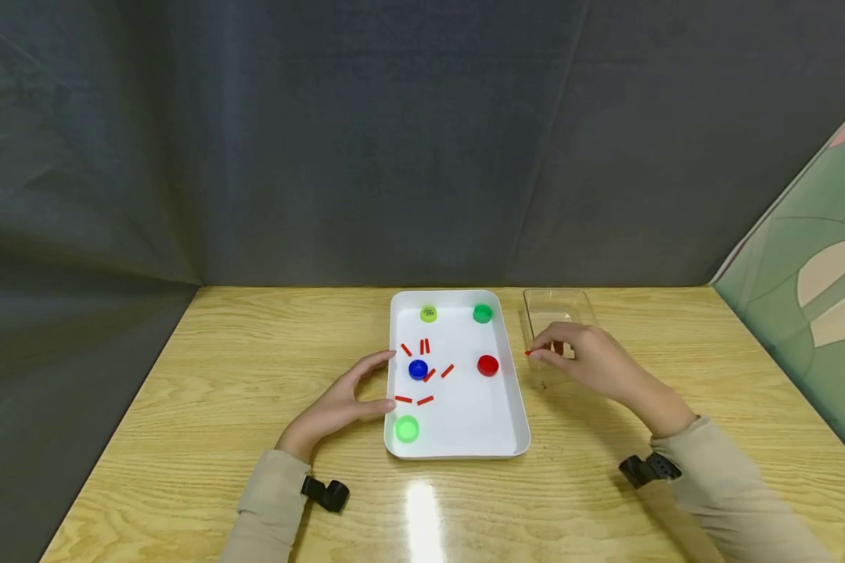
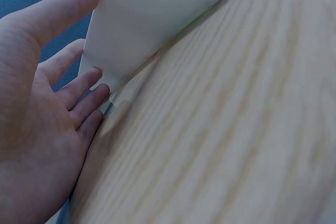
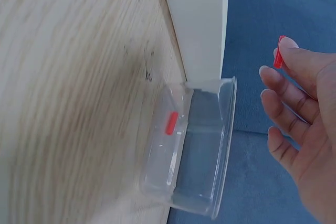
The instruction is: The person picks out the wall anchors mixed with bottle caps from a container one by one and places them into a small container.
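Observation:
Between thumb and forefinger, my right hand (image 1: pixel 591 361) pinches a small red strip (image 3: pixel 280 52). It holds the strip above the near left side of a clear plastic container (image 1: pixel 535 309), to the right of the white tray (image 1: pixel 465 450). Another red strip (image 3: pixel 171 123) shows through the container's side in the right wrist view. My left hand (image 1: pixel 338 405) touches the tray's left wall with its fingers and thumb spread, gripping no small piece. Several more red strips (image 1: pixel 447 371) lie scattered in the tray's left half, around a blue cap (image 1: pixel 418 370).
Other round caps sit in the tray: yellow-green (image 1: pixel 429 313) and green (image 1: pixel 483 313) at the back, red (image 1: pixel 488 365) at right, light green (image 1: pixel 407 428) at front left. The wooden table (image 1: pixel 218 375) meets a dark curtain (image 1: pixel 394 156) behind.

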A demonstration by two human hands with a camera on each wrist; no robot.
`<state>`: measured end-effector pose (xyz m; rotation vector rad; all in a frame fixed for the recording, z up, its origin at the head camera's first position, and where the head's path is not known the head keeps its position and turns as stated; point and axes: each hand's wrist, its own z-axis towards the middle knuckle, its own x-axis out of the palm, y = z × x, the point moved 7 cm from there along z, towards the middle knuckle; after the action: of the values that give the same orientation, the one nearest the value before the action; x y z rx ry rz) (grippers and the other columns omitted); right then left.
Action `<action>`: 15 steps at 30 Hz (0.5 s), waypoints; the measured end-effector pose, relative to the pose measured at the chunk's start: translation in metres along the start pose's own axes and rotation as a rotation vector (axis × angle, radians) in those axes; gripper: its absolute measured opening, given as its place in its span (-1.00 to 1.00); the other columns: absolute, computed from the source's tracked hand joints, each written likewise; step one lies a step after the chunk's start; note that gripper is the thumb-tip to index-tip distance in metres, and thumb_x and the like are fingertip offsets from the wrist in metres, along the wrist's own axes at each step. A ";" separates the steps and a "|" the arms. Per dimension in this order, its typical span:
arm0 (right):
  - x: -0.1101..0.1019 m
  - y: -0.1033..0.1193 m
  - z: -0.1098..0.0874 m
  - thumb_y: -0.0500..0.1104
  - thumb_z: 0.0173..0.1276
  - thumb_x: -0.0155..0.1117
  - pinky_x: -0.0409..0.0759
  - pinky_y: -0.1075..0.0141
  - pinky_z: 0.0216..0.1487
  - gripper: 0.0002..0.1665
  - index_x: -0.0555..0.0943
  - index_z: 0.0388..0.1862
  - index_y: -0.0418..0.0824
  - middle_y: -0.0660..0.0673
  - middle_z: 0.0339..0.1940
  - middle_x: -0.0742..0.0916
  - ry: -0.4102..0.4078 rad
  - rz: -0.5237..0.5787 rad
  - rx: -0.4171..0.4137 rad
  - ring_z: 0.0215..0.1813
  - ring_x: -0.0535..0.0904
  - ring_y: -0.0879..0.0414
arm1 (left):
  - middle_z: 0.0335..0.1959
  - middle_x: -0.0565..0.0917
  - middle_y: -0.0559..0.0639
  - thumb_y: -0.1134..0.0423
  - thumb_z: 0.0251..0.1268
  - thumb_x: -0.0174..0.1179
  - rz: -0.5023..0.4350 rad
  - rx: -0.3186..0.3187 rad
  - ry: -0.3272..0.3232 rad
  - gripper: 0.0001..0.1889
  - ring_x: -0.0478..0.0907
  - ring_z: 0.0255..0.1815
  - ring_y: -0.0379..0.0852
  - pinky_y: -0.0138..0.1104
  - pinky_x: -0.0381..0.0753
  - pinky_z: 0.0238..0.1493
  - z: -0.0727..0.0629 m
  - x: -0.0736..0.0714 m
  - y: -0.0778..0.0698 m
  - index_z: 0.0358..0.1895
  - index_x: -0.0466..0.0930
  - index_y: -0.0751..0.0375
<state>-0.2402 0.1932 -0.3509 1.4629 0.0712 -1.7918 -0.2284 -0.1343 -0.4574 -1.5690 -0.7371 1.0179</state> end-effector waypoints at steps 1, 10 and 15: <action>-0.001 -0.001 0.000 -0.25 0.25 0.46 0.51 0.31 -0.40 -0.89 0.73 -0.30 -0.03 0.22 -0.38 0.67 -0.005 -0.006 -0.001 -0.37 0.47 0.28 | 0.52 0.20 -0.04 0.20 0.20 0.43 0.000 0.001 0.000 -0.20 0.04 0.54 0.02 0.07 -0.02 0.49 0.000 0.000 0.000 0.50 0.25 -0.14; -0.014 -0.008 -0.005 -0.26 0.21 0.49 0.48 0.32 -0.41 -0.86 0.72 -0.31 -0.02 0.22 -0.41 0.65 -0.056 -0.057 -0.010 -0.37 0.47 0.30 | 0.53 0.20 -0.04 0.20 0.21 0.42 -0.007 0.008 0.005 -0.20 0.03 0.54 0.03 0.09 -0.03 0.49 0.000 0.000 0.000 0.50 0.24 -0.15; -0.017 -0.018 -0.008 -0.28 0.21 0.48 0.48 0.30 -0.40 -0.83 0.71 -0.30 -0.02 0.22 -0.42 0.64 -0.070 -0.076 -0.006 -0.37 0.47 0.31 | 0.53 0.19 -0.03 0.22 0.21 0.42 -0.004 0.006 0.001 -0.20 0.02 0.55 0.04 0.10 -0.05 0.49 0.001 0.000 0.001 0.50 0.24 -0.13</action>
<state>-0.2442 0.2187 -0.3467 1.4082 0.0975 -1.9011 -0.2288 -0.1339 -0.4585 -1.5625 -0.7360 1.0149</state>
